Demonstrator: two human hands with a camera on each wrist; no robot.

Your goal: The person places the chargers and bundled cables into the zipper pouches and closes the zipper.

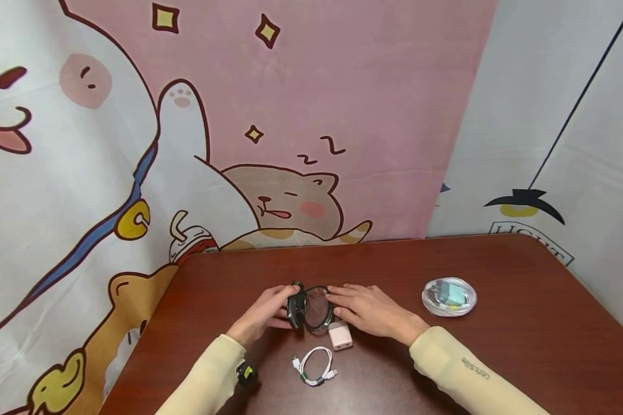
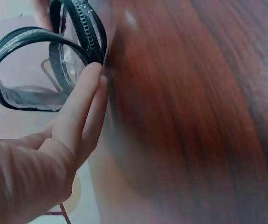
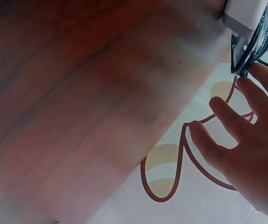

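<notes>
A small clear zip case (image 1: 295, 311) with black zippered edges stands opened on the brown table, between the two hands. My left hand (image 1: 263, 314) grips its left side, the thumb at the top edge and the fingers along the outside. In the left wrist view, the zipper teeth of the case (image 2: 88, 32) show near the fingertips. Straight, spread fingers of my right hand (image 1: 366, 308) touch the right side of the case. A pale pink charger block (image 1: 340, 336) sits just in front of the right fingertips. Nearer to me lies a looped white cable (image 1: 320, 380).
Toward the right of the table (image 1: 394, 259) lies a coiled white cable (image 1: 431, 302) with a light blue block (image 1: 451, 293) within it. A cartoon-printed cloth (image 1: 384, 115) hangs behind the table's back edge.
</notes>
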